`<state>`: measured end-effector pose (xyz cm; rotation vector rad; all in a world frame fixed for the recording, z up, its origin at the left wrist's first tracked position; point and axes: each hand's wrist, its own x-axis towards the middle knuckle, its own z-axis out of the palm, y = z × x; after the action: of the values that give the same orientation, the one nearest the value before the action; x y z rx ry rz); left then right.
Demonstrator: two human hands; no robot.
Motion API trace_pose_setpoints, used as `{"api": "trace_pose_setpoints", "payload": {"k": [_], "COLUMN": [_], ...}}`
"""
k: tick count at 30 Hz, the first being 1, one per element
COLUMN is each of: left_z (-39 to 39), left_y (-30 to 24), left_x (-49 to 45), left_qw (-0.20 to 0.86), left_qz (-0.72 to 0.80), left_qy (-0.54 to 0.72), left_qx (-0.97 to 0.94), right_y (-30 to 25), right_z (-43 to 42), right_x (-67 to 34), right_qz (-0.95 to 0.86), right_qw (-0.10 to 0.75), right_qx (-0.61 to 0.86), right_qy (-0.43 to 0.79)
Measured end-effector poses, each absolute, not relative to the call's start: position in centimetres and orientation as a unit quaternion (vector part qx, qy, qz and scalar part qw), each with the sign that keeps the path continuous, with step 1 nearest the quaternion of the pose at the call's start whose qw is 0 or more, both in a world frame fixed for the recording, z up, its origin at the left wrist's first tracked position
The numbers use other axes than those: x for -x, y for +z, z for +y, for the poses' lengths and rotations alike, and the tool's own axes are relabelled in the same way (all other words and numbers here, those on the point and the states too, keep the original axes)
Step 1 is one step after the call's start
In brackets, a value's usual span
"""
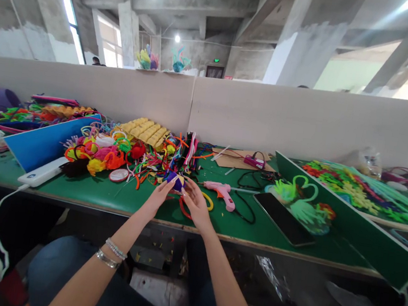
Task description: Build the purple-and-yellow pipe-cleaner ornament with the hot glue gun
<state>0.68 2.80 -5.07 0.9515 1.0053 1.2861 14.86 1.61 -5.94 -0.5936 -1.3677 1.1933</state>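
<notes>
Both hands meet just above the table's front edge, around a small purple and cream craft piece (pixel 174 181). My left hand (pixel 161 195) grips it from the left side, and the fingers of my right hand (pixel 196 201) close on it from the right. Its exact kind is too small to make out. Beneath and beside my right hand lie a red pipe cleaner ring (pixel 184 207) and a yellow one (pixel 208 202). A pink hot glue gun (pixel 221 193) rests on its side to the right, a clear glue stick at its back.
Colourful pipe cleaner pieces (pixel 108 153) pile up at left, before a yellow egg-tray sheet (pixel 144 131). A blue divider (pixel 51 140) and a green divider (pixel 346 217) stand on either side. A white power strip (pixel 44 171), black phone (pixel 281 218) and green pipe cleaner swans (pixel 301 201) lie on the green table.
</notes>
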Motion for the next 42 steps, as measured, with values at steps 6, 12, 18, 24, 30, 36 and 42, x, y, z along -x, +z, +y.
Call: {"api": "trace_pose_setpoints", "payload": {"k": [6, 12, 18, 24, 30, 36, 42], "left_z": [3.0, 2.9, 2.4, 2.5, 2.5, 2.7, 2.7], "left_y": [-5.1, -4.5, -4.1, -4.2, -4.2, -4.3, -4.3], "left_x": [0.1, 0.4, 0.6, 0.7, 0.8, 0.9, 0.9], "left_qw": [0.621, 0.63, 0.635, 0.652, 0.657, 0.654, 0.654], "left_qz": [0.389, 0.425, 0.446, 0.434, 0.427, 0.433, 0.433], "left_qy": [0.537, 0.507, 0.472, 0.469, 0.472, 0.464, 0.468], "left_qx": [-0.418, -0.406, -0.418, -0.407, -0.405, -0.412, -0.407], "right_y": [-6.3, -6.5, -5.7, -6.6, -6.8, -6.4, -6.6], "right_z": [1.9, 2.0, 1.3, 2.0, 2.0, 1.8, 1.9], "right_x": [-15.1, -15.1, -15.2, -14.8, -14.8, -14.9, -14.8], "right_qz": [-0.582, -0.577, -0.587, -0.576, -0.584, -0.593, -0.584], "right_qw": [0.579, 0.571, 0.535, 0.552, 0.555, 0.542, 0.543], "right_qx": [0.252, 0.269, 0.249, 0.243, 0.241, 0.245, 0.233], "right_qy": [0.513, 0.518, 0.554, 0.552, 0.542, 0.543, 0.556]}}
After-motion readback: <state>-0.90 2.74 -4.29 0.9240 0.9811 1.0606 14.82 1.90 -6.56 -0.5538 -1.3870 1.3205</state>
